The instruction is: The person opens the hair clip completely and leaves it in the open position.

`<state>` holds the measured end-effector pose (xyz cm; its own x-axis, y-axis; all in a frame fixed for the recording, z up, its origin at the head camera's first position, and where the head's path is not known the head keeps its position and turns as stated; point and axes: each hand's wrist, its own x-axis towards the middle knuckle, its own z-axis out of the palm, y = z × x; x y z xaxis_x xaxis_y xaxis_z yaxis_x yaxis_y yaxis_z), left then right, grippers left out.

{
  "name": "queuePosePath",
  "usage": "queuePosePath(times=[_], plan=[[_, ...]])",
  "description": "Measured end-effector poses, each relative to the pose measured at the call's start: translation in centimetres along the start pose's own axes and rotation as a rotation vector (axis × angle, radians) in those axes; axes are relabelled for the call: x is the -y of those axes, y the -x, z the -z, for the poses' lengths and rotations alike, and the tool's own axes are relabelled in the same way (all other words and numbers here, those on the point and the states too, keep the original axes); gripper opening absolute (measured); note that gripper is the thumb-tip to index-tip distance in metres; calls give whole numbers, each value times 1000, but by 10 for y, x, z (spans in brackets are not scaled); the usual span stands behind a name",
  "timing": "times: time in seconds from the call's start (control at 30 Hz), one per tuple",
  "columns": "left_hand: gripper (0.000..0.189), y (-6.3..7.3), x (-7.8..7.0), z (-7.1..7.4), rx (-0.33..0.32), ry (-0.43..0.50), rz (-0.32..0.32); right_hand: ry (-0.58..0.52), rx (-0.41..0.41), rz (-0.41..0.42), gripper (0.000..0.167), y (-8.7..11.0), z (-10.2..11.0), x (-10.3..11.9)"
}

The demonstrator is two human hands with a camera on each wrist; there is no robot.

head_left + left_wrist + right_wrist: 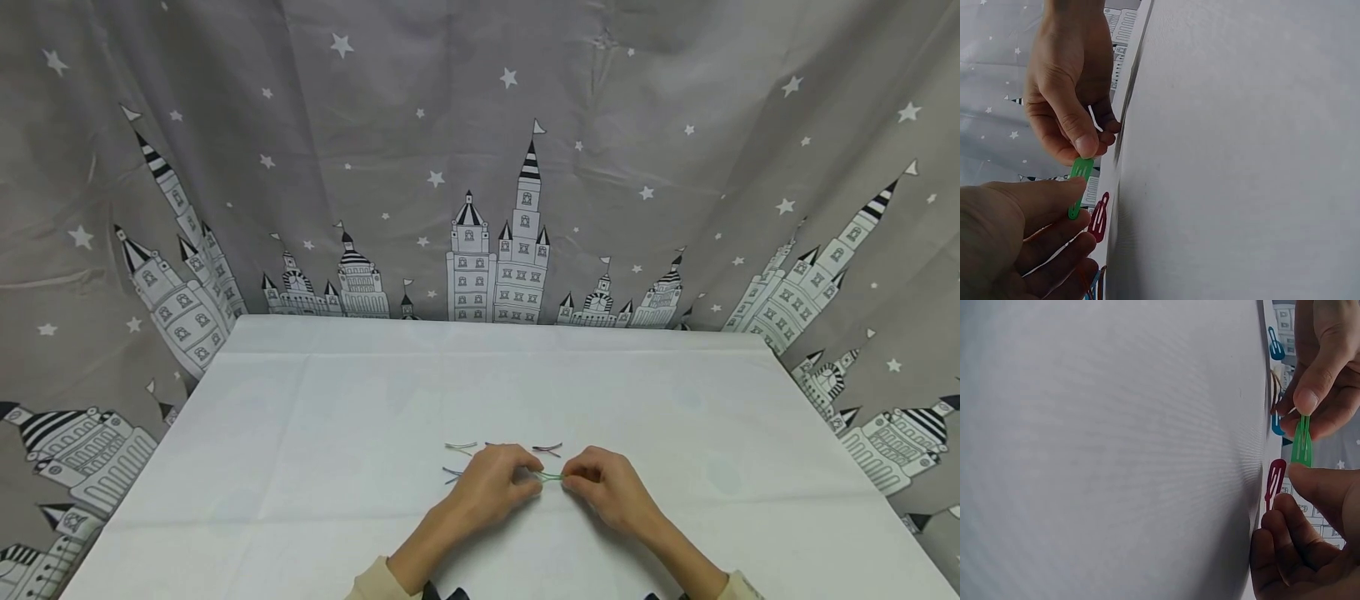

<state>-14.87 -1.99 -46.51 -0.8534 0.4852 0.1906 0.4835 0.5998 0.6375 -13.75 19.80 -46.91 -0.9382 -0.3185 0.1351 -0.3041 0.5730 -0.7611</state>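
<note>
A green snap hair clip (pixel 552 477) is held between my two hands, above the white table. My left hand (pixel 491 485) pinches one end with thumb and fingertips. At the other end, my right hand (pixel 609 492) grips the clip between thumb and forefinger. The wrist views show the clip's slotted green body (pixel 1302 449) stretched from one thumb to the other. A dark red hair clip (pixel 547 449) lies on the table just beyond the hands. Part of the left hand's fingers is hidden in the head view.
More hair clips lie near the left hand: a pale one (pixel 461 447) behind it and a bluish one (pixel 452 475) to its left, partly covered. One blue clip (pixel 1276 345) shows in the right wrist view. A grey castle-print curtain (pixel 405 108) hangs behind the white table (pixel 315 400).
</note>
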Motion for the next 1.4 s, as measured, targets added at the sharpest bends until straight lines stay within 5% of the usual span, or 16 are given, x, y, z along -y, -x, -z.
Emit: queuePosePath(times=[1.4], plan=[[23, 2, 3, -4, -8, -37, -22, 80, -2, -2, 6, -2, -4, -3]])
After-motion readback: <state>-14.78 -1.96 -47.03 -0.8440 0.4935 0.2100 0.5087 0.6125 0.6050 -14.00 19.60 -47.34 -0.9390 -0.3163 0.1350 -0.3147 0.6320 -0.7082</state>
